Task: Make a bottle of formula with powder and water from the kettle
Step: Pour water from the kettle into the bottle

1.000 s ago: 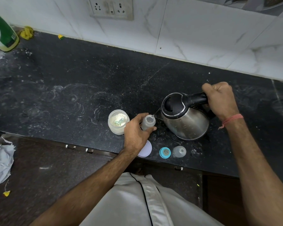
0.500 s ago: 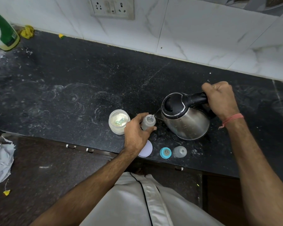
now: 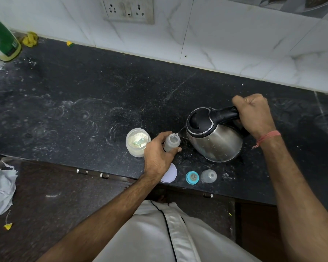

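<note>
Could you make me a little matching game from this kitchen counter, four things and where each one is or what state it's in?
Things:
1. kettle
2. baby bottle
3. powder jar
4. blue ring

States:
A. open, scoop inside
B. lying by the counter's front edge
C. tilted, held by the right hand
D. gripped by the left hand

Pairs: 1-C, 2-D, 3-A, 4-B

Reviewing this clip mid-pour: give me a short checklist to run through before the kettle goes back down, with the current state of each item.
1. Left hand holds the bottle upright: ok.
2. Right hand grips the kettle handle: ok.
3. Spout over the bottle mouth: ok.
4. Water level in the bottle: cannot tell.
5. Powder jar open, within reach: ok.
6. Blue ring and clear cap set aside on the counter: ok.
</note>
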The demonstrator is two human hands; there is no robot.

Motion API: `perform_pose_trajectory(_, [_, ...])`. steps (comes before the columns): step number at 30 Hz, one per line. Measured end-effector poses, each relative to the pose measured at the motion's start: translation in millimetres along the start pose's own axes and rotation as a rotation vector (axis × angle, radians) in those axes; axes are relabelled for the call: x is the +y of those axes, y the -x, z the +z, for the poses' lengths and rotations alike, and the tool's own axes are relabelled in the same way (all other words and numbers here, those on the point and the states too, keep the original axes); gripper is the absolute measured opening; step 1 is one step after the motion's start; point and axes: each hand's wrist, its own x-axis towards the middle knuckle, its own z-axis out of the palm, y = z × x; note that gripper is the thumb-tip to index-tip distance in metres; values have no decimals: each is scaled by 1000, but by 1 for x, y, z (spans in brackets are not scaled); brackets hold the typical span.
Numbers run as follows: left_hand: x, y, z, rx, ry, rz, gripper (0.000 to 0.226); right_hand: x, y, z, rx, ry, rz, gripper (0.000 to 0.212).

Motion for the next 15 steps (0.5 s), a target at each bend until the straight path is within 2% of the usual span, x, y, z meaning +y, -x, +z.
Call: perform_pose_trajectory(15, [-1,1,1,9,7,-3,63,0,0,-1,-6,10,18,53])
